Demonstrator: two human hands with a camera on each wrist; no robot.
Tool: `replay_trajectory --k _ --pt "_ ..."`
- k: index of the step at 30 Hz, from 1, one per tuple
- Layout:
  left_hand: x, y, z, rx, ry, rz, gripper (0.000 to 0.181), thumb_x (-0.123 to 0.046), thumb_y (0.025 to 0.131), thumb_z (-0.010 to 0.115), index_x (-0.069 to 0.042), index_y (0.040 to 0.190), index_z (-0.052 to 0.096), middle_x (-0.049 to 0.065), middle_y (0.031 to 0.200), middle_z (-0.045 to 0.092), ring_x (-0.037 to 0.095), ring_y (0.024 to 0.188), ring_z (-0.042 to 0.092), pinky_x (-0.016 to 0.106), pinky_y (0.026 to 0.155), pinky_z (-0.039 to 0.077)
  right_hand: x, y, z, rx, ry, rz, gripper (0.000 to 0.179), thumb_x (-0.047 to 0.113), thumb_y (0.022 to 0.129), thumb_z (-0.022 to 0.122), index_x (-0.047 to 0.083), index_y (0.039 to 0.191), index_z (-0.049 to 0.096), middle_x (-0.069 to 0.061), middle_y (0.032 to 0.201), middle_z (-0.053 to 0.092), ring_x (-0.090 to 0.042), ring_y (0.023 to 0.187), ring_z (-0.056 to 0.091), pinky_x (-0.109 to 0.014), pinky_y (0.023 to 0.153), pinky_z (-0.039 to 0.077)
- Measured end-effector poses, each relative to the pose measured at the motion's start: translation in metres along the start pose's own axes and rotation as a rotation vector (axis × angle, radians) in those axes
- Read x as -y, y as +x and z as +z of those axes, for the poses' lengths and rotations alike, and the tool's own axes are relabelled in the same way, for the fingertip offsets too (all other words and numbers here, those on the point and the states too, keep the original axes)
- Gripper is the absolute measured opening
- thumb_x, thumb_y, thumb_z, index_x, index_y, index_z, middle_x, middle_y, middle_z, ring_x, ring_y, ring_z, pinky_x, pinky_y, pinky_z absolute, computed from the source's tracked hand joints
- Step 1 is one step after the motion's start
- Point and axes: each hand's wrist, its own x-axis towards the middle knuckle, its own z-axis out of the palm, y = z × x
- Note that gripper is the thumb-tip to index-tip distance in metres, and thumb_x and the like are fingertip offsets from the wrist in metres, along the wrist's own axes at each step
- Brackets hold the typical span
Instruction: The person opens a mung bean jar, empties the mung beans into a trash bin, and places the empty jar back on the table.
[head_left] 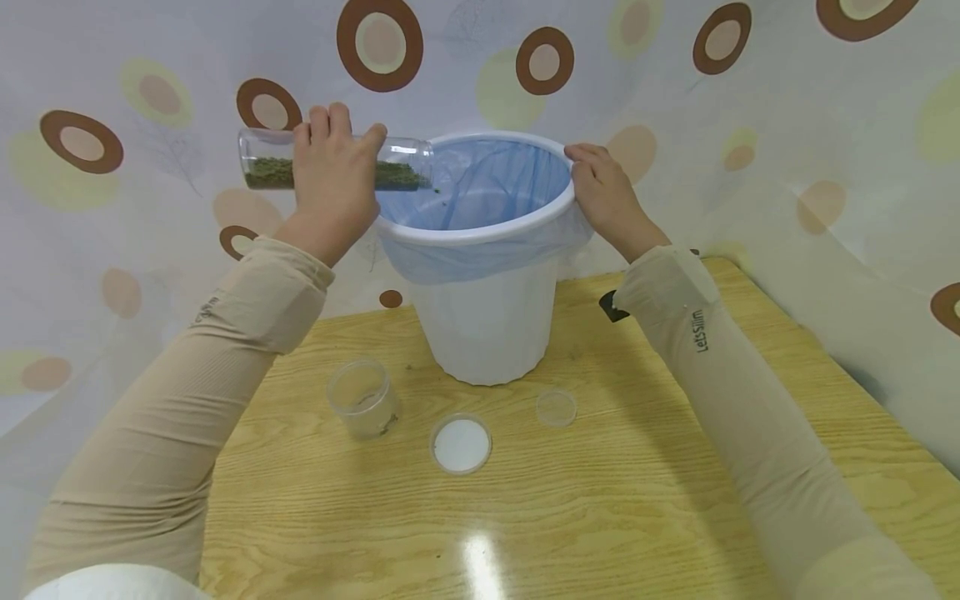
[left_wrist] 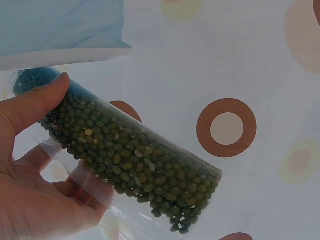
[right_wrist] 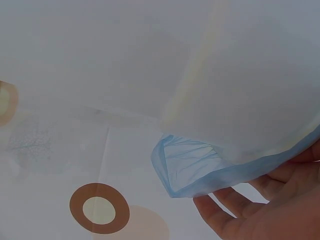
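My left hand [head_left: 333,171] grips a clear jar [head_left: 258,143] around its middle and holds it lying almost level, its open mouth over the left side of a white trash can [head_left: 483,325]. Small green beans [left_wrist: 150,170], like mung beans, lie along the jar's lower side, and a few drop from the mouth into the can. A blue plastic liner [head_left: 513,179] covers the inside of the can and folds over its rim. On the right, my right hand [head_left: 609,190] holds the rim, with its fingers against the liner [right_wrist: 235,175] in the right wrist view.
On the wooden table [head_left: 585,508] in front of the can stand a clear open cup [head_left: 363,400], a round lid with a white disc [head_left: 461,445] and a small clear lid [head_left: 556,408]. A black object [head_left: 613,306] shows beside the right sleeve. Patterned wall covering [head_left: 810,108] rises behind.
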Motion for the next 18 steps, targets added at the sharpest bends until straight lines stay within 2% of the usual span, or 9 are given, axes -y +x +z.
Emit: replay_trajectory --k 18 --pt "-0.0002 -0.0010 0.0017 -0.002 0.006 0.004 0.074 -0.010 0.086 0.062 -0.012 0.151 0.027 0.030 0.142 0.024 0.044 0.130 0.019 0.054 0.108 0.017 -0.0005 -0.0003 0.0007 0.005 -0.007 -0.010 0.053 0.024 0.101 0.020 0.002 0.148 0.034 -0.011 0.154 0.029 -0.023 0.143 0.021 -0.034 0.116 0.016"
